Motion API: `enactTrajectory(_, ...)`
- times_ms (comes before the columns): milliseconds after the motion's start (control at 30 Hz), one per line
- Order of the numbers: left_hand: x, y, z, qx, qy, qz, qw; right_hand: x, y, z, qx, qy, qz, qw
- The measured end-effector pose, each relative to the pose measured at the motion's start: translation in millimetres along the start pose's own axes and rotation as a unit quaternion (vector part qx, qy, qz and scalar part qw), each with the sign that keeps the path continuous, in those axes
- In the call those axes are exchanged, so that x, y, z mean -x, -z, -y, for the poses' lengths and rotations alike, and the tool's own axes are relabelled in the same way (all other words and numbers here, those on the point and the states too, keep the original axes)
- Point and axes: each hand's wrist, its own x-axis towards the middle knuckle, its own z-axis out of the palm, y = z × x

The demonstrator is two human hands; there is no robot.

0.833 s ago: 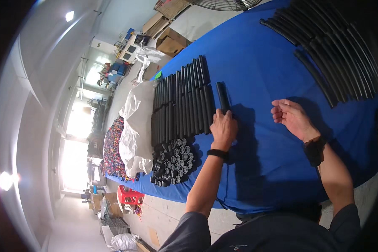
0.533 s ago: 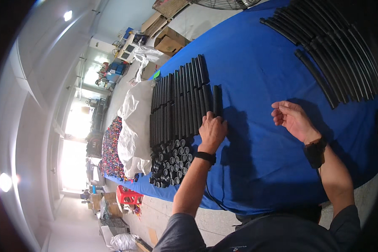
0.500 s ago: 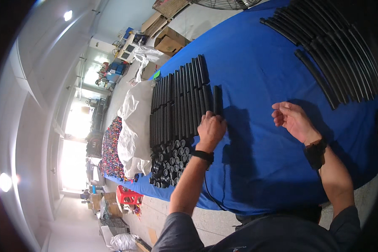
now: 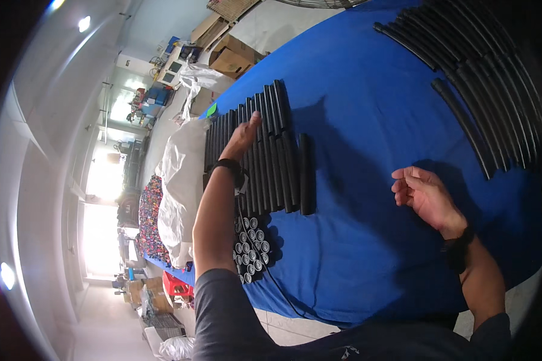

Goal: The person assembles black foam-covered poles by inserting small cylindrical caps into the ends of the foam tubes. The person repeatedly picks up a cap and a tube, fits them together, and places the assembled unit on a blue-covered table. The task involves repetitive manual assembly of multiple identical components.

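Left hand (image 4: 242,137) has left single tube (image 4: 305,174), now flat on far tube row (image 4: 265,150), fingers extended; right hand (image 4: 421,194) loosely curled, empty, above blue surface (image 4: 367,108).

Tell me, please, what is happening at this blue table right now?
A person is laying out short black tubes side by side in a row on a table covered with a blue cloth. The left hand lies flat on top of the row, while the right hand hovers open and empty above the cloth. One tube sits at the right end of the row. More tubes are stacked end-on at the near edge, and long black hoses lie at the far right.
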Motion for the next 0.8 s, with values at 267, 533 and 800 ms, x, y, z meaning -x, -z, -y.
enactTrajectory(267, -24, -31, 19, -0.064, 0.021, 0.047, 0.997, -2, 2, 2, 0.006, -0.003, 0.005, 1.0)
enactTrajectory(533, -29, -31, 5, -0.045, 0.012, 0.047, 0.998, -1, 1, 3, 0.004, 0.001, 0.006, 1.0)
enactTrajectory(800, -47, -28, 4, -0.059, 0.03, 0.065, 0.996, -3, 3, 0, 0.0, -0.002, 0.012, 1.0)
